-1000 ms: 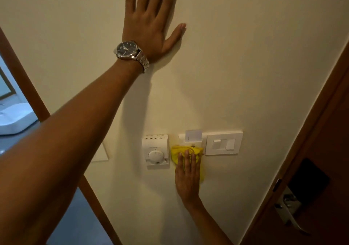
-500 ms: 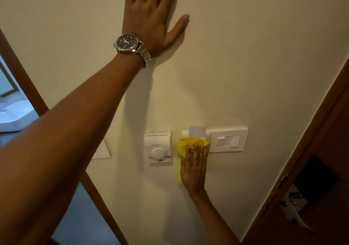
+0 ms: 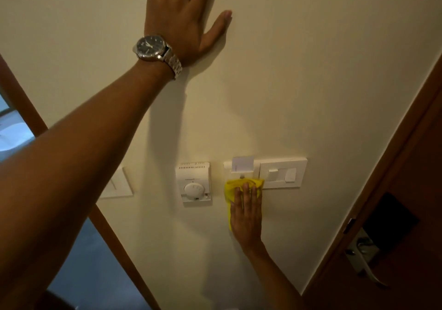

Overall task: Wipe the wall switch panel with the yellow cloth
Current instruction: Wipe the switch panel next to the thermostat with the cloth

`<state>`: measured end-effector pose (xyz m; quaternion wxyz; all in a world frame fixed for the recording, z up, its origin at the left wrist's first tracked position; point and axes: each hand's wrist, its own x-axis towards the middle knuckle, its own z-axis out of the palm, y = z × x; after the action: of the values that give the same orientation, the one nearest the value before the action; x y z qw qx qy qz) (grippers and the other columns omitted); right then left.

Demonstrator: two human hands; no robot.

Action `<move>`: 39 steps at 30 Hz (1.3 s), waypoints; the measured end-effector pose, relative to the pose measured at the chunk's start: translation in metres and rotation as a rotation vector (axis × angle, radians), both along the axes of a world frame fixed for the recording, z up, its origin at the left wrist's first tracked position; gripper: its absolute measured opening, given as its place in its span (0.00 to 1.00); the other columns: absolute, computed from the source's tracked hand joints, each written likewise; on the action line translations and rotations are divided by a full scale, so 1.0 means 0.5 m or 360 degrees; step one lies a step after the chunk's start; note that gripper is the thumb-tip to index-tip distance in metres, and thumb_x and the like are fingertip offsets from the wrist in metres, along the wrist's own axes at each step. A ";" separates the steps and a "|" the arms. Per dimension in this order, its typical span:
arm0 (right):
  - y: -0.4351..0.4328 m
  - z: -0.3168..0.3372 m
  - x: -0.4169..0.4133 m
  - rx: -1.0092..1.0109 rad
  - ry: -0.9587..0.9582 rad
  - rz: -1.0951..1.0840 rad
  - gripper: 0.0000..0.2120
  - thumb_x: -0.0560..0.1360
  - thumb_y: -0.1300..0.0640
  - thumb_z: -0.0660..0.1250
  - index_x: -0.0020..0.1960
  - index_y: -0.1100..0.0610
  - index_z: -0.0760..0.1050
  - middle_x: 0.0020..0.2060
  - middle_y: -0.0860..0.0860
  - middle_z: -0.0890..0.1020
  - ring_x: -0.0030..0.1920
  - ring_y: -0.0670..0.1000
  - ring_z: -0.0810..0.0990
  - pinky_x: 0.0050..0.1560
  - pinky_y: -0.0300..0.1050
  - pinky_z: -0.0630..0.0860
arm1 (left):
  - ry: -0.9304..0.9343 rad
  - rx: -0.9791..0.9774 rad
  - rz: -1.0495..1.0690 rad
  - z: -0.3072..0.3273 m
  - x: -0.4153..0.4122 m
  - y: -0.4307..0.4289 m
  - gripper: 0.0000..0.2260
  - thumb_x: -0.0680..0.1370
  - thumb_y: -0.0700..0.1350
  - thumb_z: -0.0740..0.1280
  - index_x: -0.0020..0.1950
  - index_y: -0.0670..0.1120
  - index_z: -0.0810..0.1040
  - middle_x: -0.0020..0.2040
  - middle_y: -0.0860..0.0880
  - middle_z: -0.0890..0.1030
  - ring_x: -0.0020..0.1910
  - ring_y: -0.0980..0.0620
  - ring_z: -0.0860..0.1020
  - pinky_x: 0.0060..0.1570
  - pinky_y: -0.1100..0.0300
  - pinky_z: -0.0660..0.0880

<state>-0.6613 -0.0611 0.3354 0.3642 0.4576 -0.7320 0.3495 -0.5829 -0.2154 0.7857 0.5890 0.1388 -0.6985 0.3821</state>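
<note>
A white wall switch panel (image 3: 282, 173) sits low on the cream wall, with a key-card holder (image 3: 242, 166) joined to its left end. My right hand (image 3: 246, 214) lies flat on the wall below the card holder, fingers pointing up, pressing the yellow cloth (image 3: 233, 186) against the holder's lower edge and the panel's bottom left corner. Most of the cloth is hidden under the palm. My left hand (image 3: 181, 15), a steel watch on its wrist, rests flat and spread on the wall high above, holding nothing.
A white thermostat (image 3: 194, 184) with a round dial hangs left of the cloth. Another white switch plate (image 3: 117, 185) shows behind my left forearm. A brown door with a metal lever handle (image 3: 363, 259) stands at the right; a wooden door frame (image 3: 31, 109) runs down the left.
My right hand has slid the cloth to the right and slightly up, from beside the thermostat toward the switch panel's corner. My left hand stays planted on the wall.
</note>
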 end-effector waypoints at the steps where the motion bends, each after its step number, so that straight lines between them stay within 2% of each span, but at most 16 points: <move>1: 0.006 -0.007 0.000 0.0024 0.0032 -0.0024 0.28 0.86 0.55 0.51 0.81 0.60 0.46 0.82 0.59 0.44 0.81 0.62 0.47 0.73 0.65 0.60 | -0.0005 -0.0018 -0.0007 0.003 0.000 0.001 0.30 0.86 0.66 0.52 0.77 0.45 0.71 0.72 0.43 0.75 0.69 0.40 0.75 0.69 0.44 0.70; 6: -0.024 0.055 0.016 -0.0108 -0.0085 0.0012 0.29 0.84 0.57 0.56 0.81 0.60 0.49 0.82 0.59 0.48 0.80 0.64 0.52 0.76 0.65 0.59 | -0.0012 0.0003 0.0014 0.002 -0.003 -0.003 0.30 0.86 0.68 0.51 0.74 0.46 0.71 0.70 0.43 0.76 0.67 0.41 0.75 0.66 0.45 0.71; 8: -0.013 0.042 0.025 -0.0056 -0.0088 0.0014 0.24 0.85 0.57 0.54 0.79 0.60 0.56 0.80 0.60 0.56 0.77 0.65 0.60 0.72 0.67 0.68 | -0.0036 0.0061 0.0022 -0.002 -0.002 -0.002 0.31 0.86 0.68 0.50 0.75 0.46 0.71 0.71 0.43 0.76 0.67 0.40 0.75 0.66 0.45 0.71; 10: 0.001 0.016 0.022 0.0006 -0.0097 0.0029 0.19 0.85 0.57 0.53 0.75 0.61 0.63 0.76 0.61 0.62 0.76 0.65 0.62 0.65 0.69 0.74 | -0.0038 0.0035 -0.0005 0.000 0.000 0.001 0.31 0.86 0.67 0.50 0.76 0.45 0.69 0.72 0.43 0.75 0.69 0.39 0.74 0.69 0.43 0.70; 12: -0.003 0.027 0.010 0.0014 -0.0096 -0.0010 0.19 0.85 0.58 0.54 0.75 0.60 0.63 0.75 0.60 0.64 0.77 0.65 0.60 0.67 0.69 0.73 | -0.0015 -0.0005 -0.0003 0.006 -0.001 0.002 0.30 0.86 0.66 0.52 0.76 0.45 0.69 0.71 0.42 0.75 0.67 0.39 0.74 0.69 0.43 0.71; 14: -0.017 0.043 0.002 -0.0043 -0.0172 0.0002 0.20 0.86 0.57 0.56 0.76 0.60 0.62 0.75 0.61 0.65 0.76 0.65 0.63 0.71 0.68 0.69 | -0.0017 -0.0005 0.0000 0.004 -0.003 -0.001 0.30 0.86 0.66 0.51 0.75 0.45 0.71 0.70 0.43 0.76 0.67 0.39 0.75 0.67 0.44 0.72; 17: -0.004 0.021 0.025 -0.0030 -0.0207 0.0056 0.19 0.86 0.58 0.55 0.75 0.61 0.64 0.75 0.62 0.67 0.73 0.67 0.68 0.66 0.70 0.73 | -0.0043 0.0058 -0.0004 -0.001 0.000 0.003 0.31 0.86 0.67 0.50 0.75 0.46 0.71 0.71 0.43 0.76 0.68 0.40 0.75 0.67 0.45 0.71; 19: 0.008 0.001 0.029 -0.0014 -0.0206 0.0081 0.19 0.86 0.58 0.53 0.75 0.61 0.63 0.76 0.61 0.64 0.74 0.66 0.65 0.65 0.70 0.74 | -0.0062 0.0056 -0.0005 0.000 0.002 0.006 0.31 0.86 0.67 0.50 0.78 0.45 0.68 0.74 0.43 0.73 0.71 0.40 0.73 0.71 0.43 0.69; 22: -0.016 0.036 0.018 -0.0150 -0.0235 0.0052 0.25 0.86 0.58 0.57 0.80 0.59 0.56 0.80 0.59 0.57 0.78 0.65 0.60 0.74 0.67 0.65 | -0.0056 0.0031 0.0022 0.010 0.003 0.005 0.31 0.86 0.67 0.50 0.77 0.45 0.69 0.73 0.43 0.74 0.69 0.40 0.74 0.69 0.44 0.70; 24: -0.022 0.049 0.019 -0.0157 -0.0211 0.0050 0.26 0.86 0.59 0.57 0.81 0.58 0.54 0.80 0.59 0.58 0.78 0.65 0.61 0.75 0.66 0.64 | -0.0078 0.0076 0.0036 0.005 0.000 0.002 0.31 0.86 0.68 0.49 0.75 0.46 0.71 0.71 0.43 0.76 0.67 0.40 0.75 0.66 0.46 0.70; 26: -0.008 0.027 0.020 -0.0088 -0.0164 0.0087 0.24 0.85 0.60 0.57 0.79 0.60 0.57 0.78 0.60 0.61 0.76 0.66 0.63 0.71 0.69 0.69 | -0.0101 0.0116 0.0037 -0.002 0.001 0.003 0.32 0.86 0.68 0.48 0.75 0.46 0.71 0.71 0.43 0.75 0.68 0.41 0.74 0.67 0.46 0.70; 29: 0.010 0.018 0.012 0.0021 -0.0090 0.0041 0.22 0.85 0.60 0.55 0.78 0.59 0.58 0.78 0.59 0.60 0.79 0.64 0.56 0.71 0.69 0.69 | -0.0118 0.0112 0.0057 0.007 0.005 0.008 0.32 0.86 0.67 0.48 0.78 0.46 0.67 0.74 0.44 0.72 0.71 0.40 0.72 0.70 0.45 0.67; 31: -0.005 0.042 0.007 -0.0008 -0.0116 0.0030 0.24 0.86 0.60 0.55 0.80 0.59 0.55 0.78 0.59 0.60 0.80 0.63 0.54 0.74 0.67 0.65 | -0.0096 0.0079 0.0052 0.007 0.003 0.007 0.31 0.86 0.67 0.49 0.77 0.46 0.68 0.73 0.43 0.74 0.69 0.40 0.73 0.68 0.45 0.69; 35: -0.011 0.036 0.017 0.0029 -0.0165 0.0041 0.21 0.86 0.60 0.55 0.77 0.60 0.60 0.75 0.61 0.64 0.77 0.65 0.61 0.73 0.66 0.66 | -0.0075 0.0091 0.0035 0.001 0.000 0.001 0.31 0.86 0.68 0.49 0.75 0.45 0.71 0.71 0.43 0.76 0.68 0.40 0.75 0.66 0.45 0.70; 37: 0.002 0.009 0.024 0.0101 -0.0167 0.0006 0.18 0.86 0.59 0.52 0.75 0.60 0.63 0.74 0.61 0.66 0.79 0.64 0.55 0.74 0.65 0.65 | -0.0088 0.0074 0.0050 0.002 0.001 0.004 0.32 0.86 0.67 0.49 0.77 0.45 0.68 0.73 0.43 0.74 0.70 0.40 0.73 0.70 0.43 0.69; 39: 0.001 -0.003 0.024 0.0108 -0.0211 -0.0006 0.19 0.86 0.57 0.50 0.74 0.60 0.64 0.76 0.62 0.65 0.81 0.61 0.46 0.75 0.63 0.58 | -0.0092 0.0056 0.0048 0.004 0.002 0.008 0.32 0.86 0.67 0.49 0.78 0.45 0.67 0.74 0.42 0.73 0.71 0.39 0.72 0.72 0.42 0.69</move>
<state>-0.6491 -0.0607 0.3340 0.2997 0.4442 -0.7669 0.3533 -0.5818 -0.2115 0.7878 0.5602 0.1485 -0.7197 0.3823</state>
